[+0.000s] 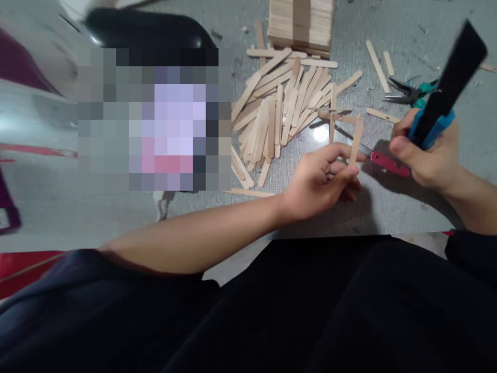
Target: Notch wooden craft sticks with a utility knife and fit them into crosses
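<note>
My left hand point(322, 178) pinches a small frame of craft sticks point(356, 140) between thumb and fingers, its sticks joined at corners. My right hand point(435, 150) is closed around a black-and-blue tool point(446, 83) whose wide black end points up and away from me; its exact kind is unclear. Between the hands, a red-handled knife point(389, 163) lies on the table, its blade pointing toward the stick frame and partly hidden behind it. Beyond my left hand spreads a pile of loose craft sticks point(267, 119).
A banded bundle of craft sticks point(318, 23) stands at the back. Pliers point(411, 93) with green handles lie beyond my right hand, near a few scattered sticks point(376, 66). On the left are a glossy black object point(151, 31) and a pixelated patch.
</note>
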A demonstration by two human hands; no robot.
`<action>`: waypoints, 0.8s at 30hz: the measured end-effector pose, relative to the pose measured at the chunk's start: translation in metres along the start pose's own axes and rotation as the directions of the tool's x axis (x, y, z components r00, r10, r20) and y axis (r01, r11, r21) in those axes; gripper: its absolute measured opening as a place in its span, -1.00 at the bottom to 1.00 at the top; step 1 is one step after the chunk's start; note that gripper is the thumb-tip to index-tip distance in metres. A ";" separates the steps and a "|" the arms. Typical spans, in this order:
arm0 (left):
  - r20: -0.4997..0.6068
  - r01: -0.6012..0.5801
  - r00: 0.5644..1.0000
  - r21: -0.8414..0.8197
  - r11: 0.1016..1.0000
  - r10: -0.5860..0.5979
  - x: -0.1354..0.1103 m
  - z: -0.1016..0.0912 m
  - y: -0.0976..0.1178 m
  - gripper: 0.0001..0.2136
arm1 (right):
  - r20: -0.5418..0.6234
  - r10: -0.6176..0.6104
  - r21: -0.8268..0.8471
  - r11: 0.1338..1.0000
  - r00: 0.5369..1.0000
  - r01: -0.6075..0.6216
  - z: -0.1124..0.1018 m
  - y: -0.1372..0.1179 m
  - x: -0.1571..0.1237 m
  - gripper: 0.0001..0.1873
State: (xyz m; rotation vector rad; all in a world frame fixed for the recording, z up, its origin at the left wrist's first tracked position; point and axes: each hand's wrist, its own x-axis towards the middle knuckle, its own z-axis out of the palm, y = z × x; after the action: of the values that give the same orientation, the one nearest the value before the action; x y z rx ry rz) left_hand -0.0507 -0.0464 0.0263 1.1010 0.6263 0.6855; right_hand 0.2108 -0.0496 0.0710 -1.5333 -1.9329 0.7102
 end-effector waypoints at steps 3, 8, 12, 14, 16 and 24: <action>0.012 0.000 1.000 -0.008 1.000 0.000 -0.002 0.003 -0.010 -0.36 | 0.019 0.140 0.209 0.968 0.990 -0.141 0.016 -0.020 -0.009 -0.58; 0.066 -0.016 0.998 0.096 0.995 0.010 -0.003 0.005 -0.023 -0.16 | 0.243 0.206 0.345 0.895 0.948 -0.283 0.032 -0.030 -0.011 -0.70; -0.062 -0.052 0.995 0.301 0.952 0.074 -0.002 0.003 -0.022 -0.14 | 0.330 0.134 0.442 0.853 0.935 -0.278 0.029 -0.022 -0.007 -0.73; -0.126 -0.083 0.980 0.459 0.885 0.157 0.000 0.000 -0.013 -0.33 | 0.409 0.120 0.429 0.849 0.905 -0.307 0.025 -0.017 -0.006 -0.71; -0.123 -0.094 0.969 0.623 0.776 0.216 0.000 -0.006 -0.001 -0.70 | 0.438 0.123 0.400 0.860 0.890 -0.316 0.022 -0.013 -0.005 -0.71; 0.107 -0.245 0.889 0.933 0.264 0.446 -0.041 -0.017 -0.001 -0.88 | 0.271 0.122 0.186 0.967 0.955 -0.177 0.012 -0.017 -0.004 -0.43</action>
State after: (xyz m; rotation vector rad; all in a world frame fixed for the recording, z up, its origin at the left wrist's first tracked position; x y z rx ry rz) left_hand -0.0890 -0.0683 0.0244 2.3813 1.0010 0.8181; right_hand 0.1915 -0.0579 0.0740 -1.5288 -1.8635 1.1924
